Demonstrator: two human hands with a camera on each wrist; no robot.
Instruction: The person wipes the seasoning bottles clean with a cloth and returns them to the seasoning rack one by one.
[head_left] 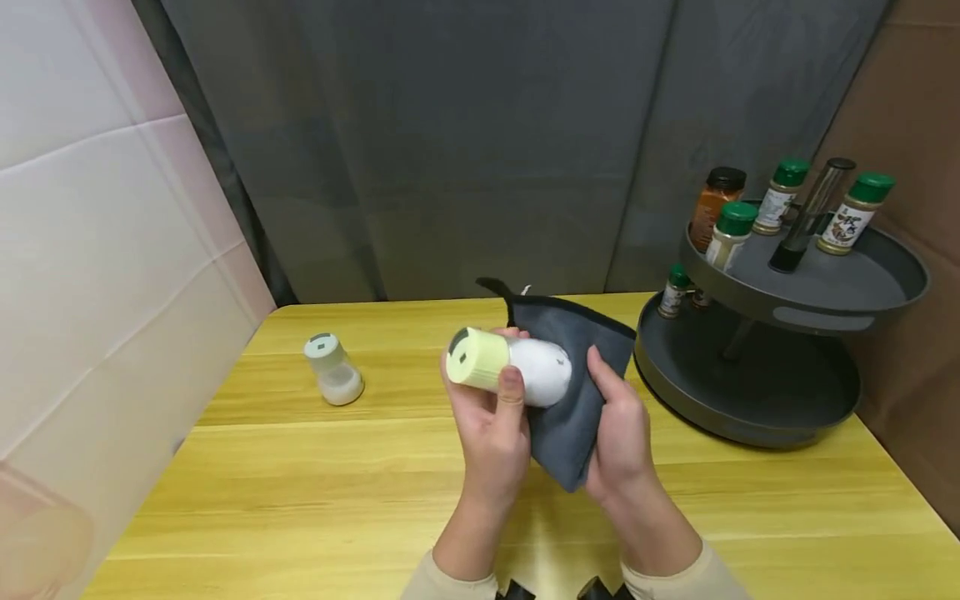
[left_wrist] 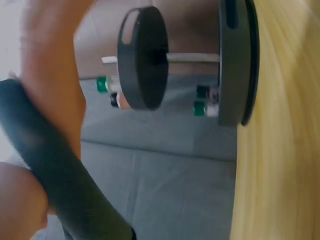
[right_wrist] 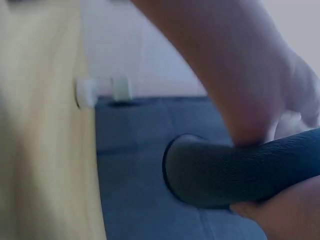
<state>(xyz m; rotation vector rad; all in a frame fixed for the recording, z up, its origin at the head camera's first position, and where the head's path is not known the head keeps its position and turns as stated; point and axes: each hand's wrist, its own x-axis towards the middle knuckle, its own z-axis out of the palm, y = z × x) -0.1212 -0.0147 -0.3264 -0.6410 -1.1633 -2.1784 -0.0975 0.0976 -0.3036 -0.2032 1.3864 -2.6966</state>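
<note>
In the head view, my left hand [head_left: 495, 442] grips a white shaker jar [head_left: 542, 371] with a pale green lid. Its thumb lies across the side, and the lid points left. Against the jar's bottom end lies a dark grey cloth [head_left: 566, 437] with a black edge and a loop. My right hand [head_left: 624, 429] holds this cloth from the right, thumb on top; most of its fingers are hidden behind. Both wrist views show the cloth [left_wrist: 65, 165] [right_wrist: 235, 170] close up and blurred, with the jar mostly hidden.
A second shaker [head_left: 337, 375], with a pale lid and white contents, stands on the wooden table [head_left: 300, 500] at left. At right is a two-tier dark turntable rack [head_left: 750, 417] carrying several spice bottles [head_left: 847, 221]. Grey fabric [head_left: 450, 150] hangs behind the table.
</note>
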